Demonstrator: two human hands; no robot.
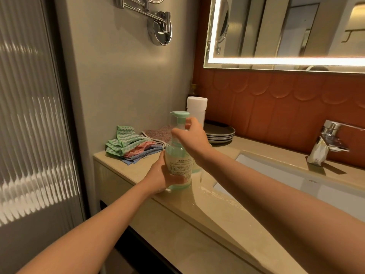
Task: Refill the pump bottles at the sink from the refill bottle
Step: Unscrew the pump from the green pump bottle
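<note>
A clear pump bottle (177,161) with pale green liquid and a mint-green pump head stands upright near the front edge of the beige counter (207,210), left of the sink (296,180). My left hand (162,178) grips its lower body from the left. My right hand (189,133) is wrapped around the bottle's neck just under the pump head. A second green bottle shows partly behind it, mostly hidden by my right forearm. A white cylindrical bottle (196,109) stands at the back by the wall.
Folded cloths (128,145) lie at the counter's left end. Dark plates (219,132) are stacked behind the bottles. A chrome tap (329,139) with a small white packet beside it is at the right. Wet streaks mark the counter by the sink's edge.
</note>
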